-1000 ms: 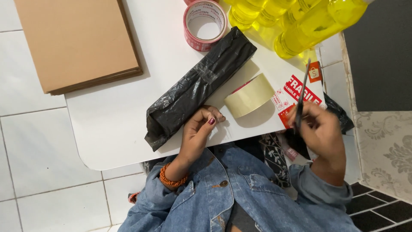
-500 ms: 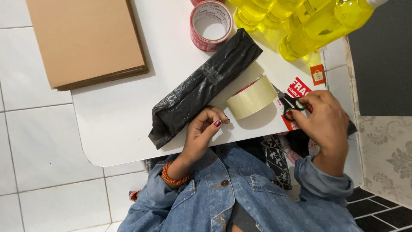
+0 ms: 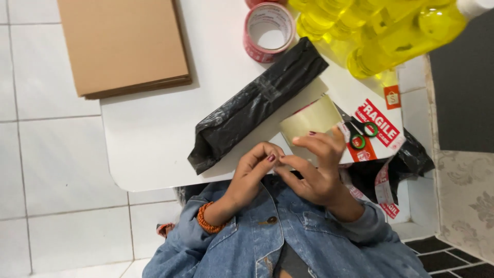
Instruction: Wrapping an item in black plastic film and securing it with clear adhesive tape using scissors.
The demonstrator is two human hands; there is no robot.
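Note:
My left hand [image 3: 253, 171] is curled at the white table's [image 3: 154, 139] front edge, and its fingertips meet the thumb of my right hand [image 3: 315, 166]. I see nothing held between them. My right hand's fingers are spread over a beige tape roll [image 3: 309, 119], hiding its lower part. A pair of black scissors with green-lined handles [image 3: 361, 135] lies loose on red and white stickers [image 3: 383, 122], just right of my right hand. A long parcel wrapped in black plastic [image 3: 257, 105] lies slantwise above my left hand.
A red and white tape roll [image 3: 268, 31] and several yellow bottles [image 3: 383, 31] stand at the table's far side. A stack of brown cardboard [image 3: 126, 46] rests at its far left. A black bag [image 3: 409, 162] hangs off the right edge. White floor tiles [image 3: 51, 154] surround the table.
My right hand has let go of the scissors, which now lie on the stickers, and has moved left over the beige tape roll to meet my left hand. The view has shifted slightly.

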